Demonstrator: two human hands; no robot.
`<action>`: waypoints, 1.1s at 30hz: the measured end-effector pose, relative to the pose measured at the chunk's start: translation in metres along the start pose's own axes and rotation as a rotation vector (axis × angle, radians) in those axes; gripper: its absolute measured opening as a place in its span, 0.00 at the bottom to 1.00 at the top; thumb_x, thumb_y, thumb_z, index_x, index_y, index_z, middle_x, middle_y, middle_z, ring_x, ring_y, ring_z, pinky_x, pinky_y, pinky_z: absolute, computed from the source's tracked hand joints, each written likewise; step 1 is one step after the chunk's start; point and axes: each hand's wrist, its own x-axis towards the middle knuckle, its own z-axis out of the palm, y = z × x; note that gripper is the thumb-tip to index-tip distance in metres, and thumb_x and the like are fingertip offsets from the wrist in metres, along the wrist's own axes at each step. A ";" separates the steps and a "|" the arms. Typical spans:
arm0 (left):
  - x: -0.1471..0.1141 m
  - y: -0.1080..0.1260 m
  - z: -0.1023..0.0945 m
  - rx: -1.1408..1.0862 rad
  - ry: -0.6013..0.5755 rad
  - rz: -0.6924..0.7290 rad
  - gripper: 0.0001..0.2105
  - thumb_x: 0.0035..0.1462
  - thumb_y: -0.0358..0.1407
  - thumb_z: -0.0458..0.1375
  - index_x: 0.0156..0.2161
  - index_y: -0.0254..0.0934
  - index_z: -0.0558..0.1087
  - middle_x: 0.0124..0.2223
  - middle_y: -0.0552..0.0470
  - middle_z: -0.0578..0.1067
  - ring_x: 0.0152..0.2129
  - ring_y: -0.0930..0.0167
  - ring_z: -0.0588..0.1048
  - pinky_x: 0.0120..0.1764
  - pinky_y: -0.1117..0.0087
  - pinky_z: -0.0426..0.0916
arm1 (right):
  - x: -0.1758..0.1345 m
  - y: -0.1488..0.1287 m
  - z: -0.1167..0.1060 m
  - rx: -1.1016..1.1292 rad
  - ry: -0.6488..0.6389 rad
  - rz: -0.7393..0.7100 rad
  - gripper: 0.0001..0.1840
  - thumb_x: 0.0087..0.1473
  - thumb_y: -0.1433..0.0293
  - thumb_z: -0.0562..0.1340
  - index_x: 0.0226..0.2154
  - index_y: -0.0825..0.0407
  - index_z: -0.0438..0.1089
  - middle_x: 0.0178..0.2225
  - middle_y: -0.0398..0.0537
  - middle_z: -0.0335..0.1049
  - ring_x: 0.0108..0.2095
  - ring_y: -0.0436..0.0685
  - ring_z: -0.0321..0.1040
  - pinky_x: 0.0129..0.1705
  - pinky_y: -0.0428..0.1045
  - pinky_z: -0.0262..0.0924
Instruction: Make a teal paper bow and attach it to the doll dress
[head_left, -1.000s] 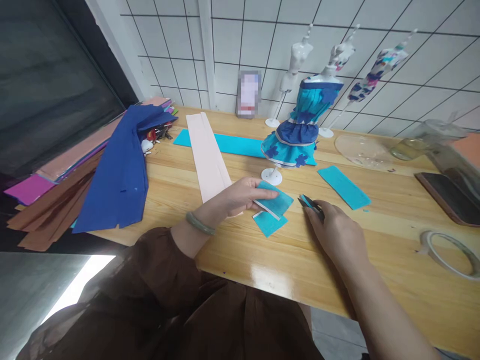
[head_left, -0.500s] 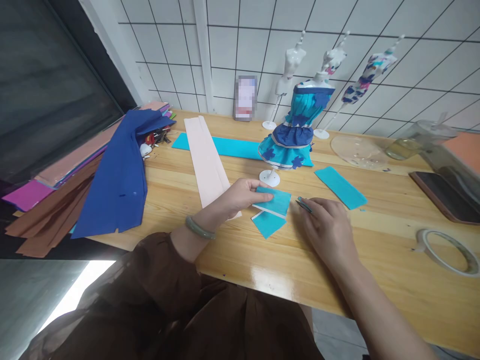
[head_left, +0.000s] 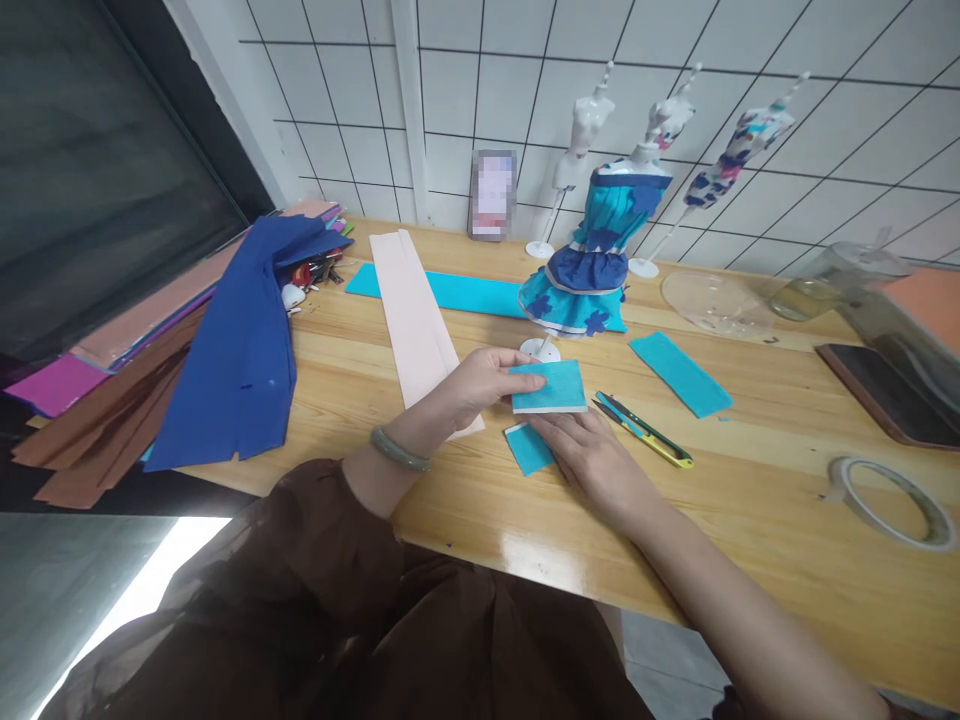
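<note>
Turquoise panel [head_left: 559,388] is being held between the worktop's [head_left: 465,510] front and back edges.
Left hand [head_left: 491,380] is pinching the panel's left side; right hand [head_left: 589,455] is resting at its near edge, grip not determinable, partly covering a turquoise piece [head_left: 529,452]; snips [head_left: 660,442] are lying alongside.

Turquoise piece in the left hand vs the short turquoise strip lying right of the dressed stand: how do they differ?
- State: the held piece is gripped in the left hand; the short strip lies on the table, untouched.
- Edge: the held piece has a white band along its near edge; the short strip shows none.
- Shape: the short strip looks more elongated than the held piece.
Shared: turquoise colour.
</note>
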 end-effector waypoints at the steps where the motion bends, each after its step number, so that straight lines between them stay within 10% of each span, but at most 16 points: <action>1: 0.000 0.000 0.000 0.005 -0.004 0.000 0.16 0.43 0.37 0.64 0.38 0.30 0.72 0.34 0.47 0.74 0.28 0.75 0.71 0.35 0.71 0.64 | -0.001 0.000 0.000 0.002 0.010 0.014 0.22 0.58 0.73 0.51 0.56 0.50 0.57 0.53 0.52 0.62 0.52 0.62 0.55 0.50 0.60 0.53; 16: -0.003 0.001 0.002 0.031 -0.072 -0.056 0.16 0.42 0.38 0.65 0.37 0.31 0.73 0.32 0.49 0.75 0.28 0.74 0.72 0.35 0.70 0.65 | -0.009 0.018 -0.002 0.433 0.233 0.311 0.10 0.56 0.66 0.54 0.31 0.51 0.70 0.31 0.50 0.68 0.35 0.57 0.65 0.38 0.54 0.60; 23: -0.003 -0.005 0.006 0.123 -0.106 -0.102 0.17 0.42 0.36 0.65 0.40 0.32 0.72 0.35 0.47 0.75 0.31 0.72 0.74 0.36 0.69 0.66 | -0.014 0.020 -0.014 0.792 0.501 0.781 0.13 0.51 0.60 0.59 0.37 0.49 0.71 0.36 0.47 0.73 0.38 0.58 0.69 0.41 0.54 0.62; 33: -0.002 -0.009 0.008 0.350 -0.240 -0.021 0.16 0.45 0.32 0.62 0.43 0.34 0.70 0.37 0.48 0.74 0.32 0.72 0.73 0.34 0.72 0.67 | -0.016 0.020 -0.017 1.101 0.601 0.832 0.12 0.45 0.62 0.65 0.35 0.47 0.73 0.36 0.45 0.74 0.37 0.57 0.70 0.42 0.55 0.64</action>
